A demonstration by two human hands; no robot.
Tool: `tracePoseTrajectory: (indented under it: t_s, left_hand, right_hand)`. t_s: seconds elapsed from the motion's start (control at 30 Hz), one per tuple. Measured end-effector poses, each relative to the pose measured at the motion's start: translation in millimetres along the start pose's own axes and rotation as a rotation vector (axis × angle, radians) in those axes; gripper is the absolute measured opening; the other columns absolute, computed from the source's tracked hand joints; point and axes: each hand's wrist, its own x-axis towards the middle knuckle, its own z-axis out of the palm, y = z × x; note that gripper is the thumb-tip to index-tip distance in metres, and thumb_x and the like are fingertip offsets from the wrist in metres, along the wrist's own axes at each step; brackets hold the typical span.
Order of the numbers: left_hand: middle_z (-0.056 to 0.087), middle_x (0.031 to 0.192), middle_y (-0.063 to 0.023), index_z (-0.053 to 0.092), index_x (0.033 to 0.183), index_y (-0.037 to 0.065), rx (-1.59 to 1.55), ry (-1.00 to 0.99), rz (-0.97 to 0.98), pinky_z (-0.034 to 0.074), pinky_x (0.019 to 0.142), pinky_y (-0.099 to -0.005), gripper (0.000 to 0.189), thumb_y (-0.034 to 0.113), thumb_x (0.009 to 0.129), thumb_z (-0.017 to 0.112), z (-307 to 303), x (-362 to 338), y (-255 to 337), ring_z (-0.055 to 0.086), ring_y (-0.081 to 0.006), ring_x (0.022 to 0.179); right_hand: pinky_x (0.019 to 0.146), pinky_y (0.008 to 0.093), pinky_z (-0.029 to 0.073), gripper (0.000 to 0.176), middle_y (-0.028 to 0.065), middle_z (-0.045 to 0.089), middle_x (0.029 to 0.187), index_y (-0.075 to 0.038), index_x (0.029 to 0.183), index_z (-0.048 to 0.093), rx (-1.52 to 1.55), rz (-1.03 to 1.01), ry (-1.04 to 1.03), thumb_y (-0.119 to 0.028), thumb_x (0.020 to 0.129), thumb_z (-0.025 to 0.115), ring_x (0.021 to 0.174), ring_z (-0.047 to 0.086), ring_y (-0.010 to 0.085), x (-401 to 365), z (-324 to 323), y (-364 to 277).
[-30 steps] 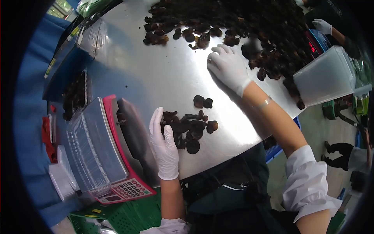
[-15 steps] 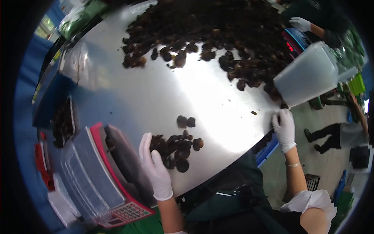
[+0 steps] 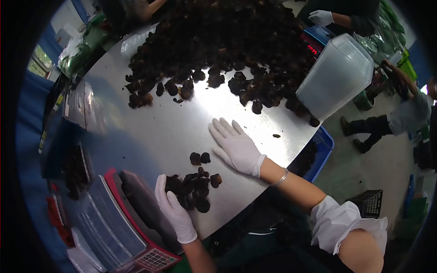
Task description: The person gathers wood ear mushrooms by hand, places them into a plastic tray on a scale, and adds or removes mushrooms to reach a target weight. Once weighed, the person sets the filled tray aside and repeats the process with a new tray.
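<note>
Left of the small heap (image 3: 193,189) of dark, wrinkled mushrooms, the gloved left hand (image 3: 175,214) cups it, fingers pressed together. Right of the heap, the right hand (image 3: 236,148) lies flat on the shiny steel desk (image 3: 150,132), fingers spread, empty. Only this heap looks set apart; the big pile (image 3: 218,45) beyond it looks untouched.

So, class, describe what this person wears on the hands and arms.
The left hand and right hand are both gloved in thin, tight white. The right wrist carries a slim silvery bangle. Above the bare right forearm sits a white sleeve cover, bunched and puffy near the elbow. No sleeve shows on the left forearm.
</note>
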Motion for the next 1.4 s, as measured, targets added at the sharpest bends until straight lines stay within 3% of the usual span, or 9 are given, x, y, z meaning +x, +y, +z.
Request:
tracePoseTrajectory:
  t_s: [0.23,0.43,0.57,0.73,0.9,1.0,1.13,1.27,1.4]
  left_hand:
    - [0.054,0.141,-0.0195,0.056,0.136,-0.003,0.038,-0.004,-0.012,0.034,0.115,-0.0443,0.044,0.026,0.107,0.039,1,1,2,0.049,-0.0342,0.134]
    - [0.055,0.139,-0.0189,0.057,0.135,-0.002,0.066,0.006,-0.004,0.035,0.114,-0.0439,0.045,0.029,0.107,0.041,2,3,2,0.05,-0.0338,0.132]
    - [0.056,0.138,-0.0189,0.058,0.134,-0.002,0.041,0.021,-0.005,0.036,0.113,-0.0438,0.044,0.029,0.107,0.042,2,3,1,0.051,-0.0337,0.132]
    - [0.057,0.137,-0.0195,0.058,0.134,-0.003,0.069,0.031,-0.013,0.037,0.113,-0.0439,0.044,0.028,0.107,0.042,3,3,2,0.052,-0.0341,0.13]
    - [0.057,0.137,-0.0196,0.058,0.133,-0.003,0.109,0.019,-0.003,0.037,0.112,-0.0441,0.043,0.027,0.107,0.042,4,5,1,0.052,-0.0341,0.13]
    - [0.056,0.137,-0.0194,0.058,0.133,-0.004,0.094,0.021,-0.003,0.036,0.113,-0.0443,0.044,0.028,0.107,0.042,5,5,4,0.051,-0.0339,0.131]
    - [0.056,0.137,-0.0192,0.058,0.133,-0.004,0.107,0.03,-0.009,0.036,0.113,-0.0443,0.045,0.029,0.107,0.042,5,6,3,0.051,-0.0338,0.131]
    - [0.056,0.137,-0.0192,0.059,0.133,-0.003,0.123,0.026,-0.008,0.036,0.113,-0.0443,0.044,0.028,0.107,0.042,6,6,2,0.051,-0.034,0.131]
    - [0.057,0.137,-0.0192,0.059,0.133,-0.003,0.125,0.022,0.012,0.036,0.113,-0.0443,0.044,0.028,0.107,0.042,6,6,-1,0.051,-0.0341,0.13]
  right_hand:
    - [0.124,0.0488,0.019,0.07,0.0286,0.034,0.156,0.006,0.151,0.034,-0.241,0.564,0.122,-0.031,0.096,0.055,0.149,0.028,0.0414,-85,-65,45]
    - [0.11,0.0448,0.04,0.044,0.023,0.054,0.138,-0.003,0.132,0.058,-0.093,0.175,0.317,-0.018,0.092,0.063,0.129,0.05,0.0395,-57,-115,70]
    - [0.115,0.0539,0.028,0.061,0.0245,0.049,0.143,-0.002,0.141,0.048,-0.521,0.197,0.451,-0.03,0.09,0.065,0.135,0.041,0.0442,13,-93,112]
    - [0.106,0.0531,0.034,0.049,0.0209,0.049,0.137,-0.002,0.127,0.053,-0.275,0.24,0.075,-0.027,0.086,0.059,0.13,0.043,0.0414,-1,-70,32]
    - [0.095,0.0497,0.041,0.032,0.0163,0.061,0.126,-0.006,0.115,0.063,0.108,0.044,0.073,-0.019,0.086,0.062,0.12,0.053,0.0313,-24,-70,20]
    - [0.108,0.0476,0.034,0.04,0.0172,0.059,0.132,-0.006,0.127,0.062,-0.199,0.218,0.492,-0.017,0.088,0.063,0.127,0.05,0.0346,-5,-97,53]
    - [0.119,0.0663,0.01,0.059,0.0241,0.035,0.156,-0.006,0.145,0.047,-0.361,0.356,0.114,-0.034,0.095,0.059,0.15,0.021,0.0443,-16,-73,48]
    - [0.12,0.0668,0.008,0.055,0.0215,0.037,0.156,-0.01,0.147,0.047,-0.006,-0.082,-0.197,-0.032,0.098,0.056,0.151,0.025,0.0399,-46,-37,-14]
    - [0.118,0.0614,0.017,0.045,0.0187,0.048,0.145,-0.006,0.135,0.056,0.153,-0.026,-0.019,-0.022,0.093,0.057,0.139,0.04,0.0387,-17,-65,0]
